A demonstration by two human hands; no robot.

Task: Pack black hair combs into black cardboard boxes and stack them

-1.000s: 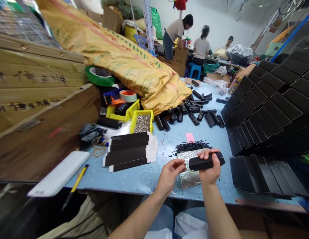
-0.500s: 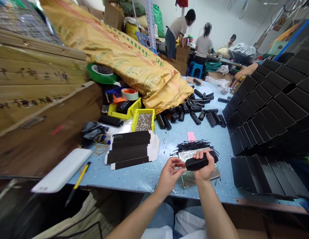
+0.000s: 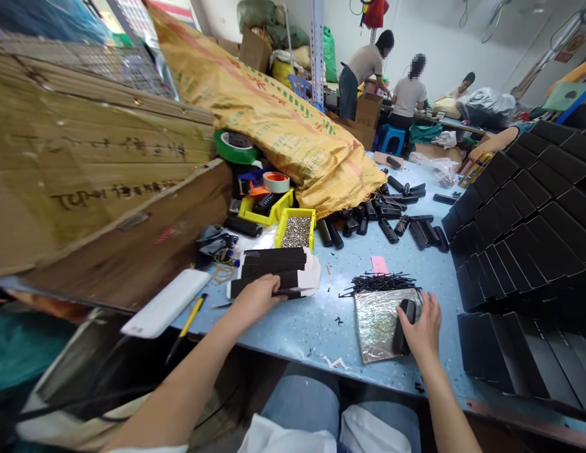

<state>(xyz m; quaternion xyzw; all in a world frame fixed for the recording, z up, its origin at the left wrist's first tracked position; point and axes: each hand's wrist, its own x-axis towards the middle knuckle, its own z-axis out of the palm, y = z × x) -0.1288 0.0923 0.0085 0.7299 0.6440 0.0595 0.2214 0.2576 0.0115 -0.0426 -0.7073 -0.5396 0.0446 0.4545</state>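
Observation:
My left hand is at the front of a stack of flattened black boxes with white flaps. Its fingers are closed on the edge of the nearest flattened box, partly hidden under them. To the right, a black oblong device with a patterned surface lies on a pad wrapped in shiny clear film. My right hand is beside this device, fingers spread, the thumb against or just over its edge. A pile of thin black strips, like cable ties, lies behind the pad.
Black folded boxes are stacked high on the right. Many black devices lie near a yellow woven sack. A yellow bin holds small metal parts. A white power strip-like bar and a cutter lie left. People work behind.
The black device has gone from my right hand's grip down onto the pad. My left hand has left it and moved left to the flattened boxes. The view has shifted left.

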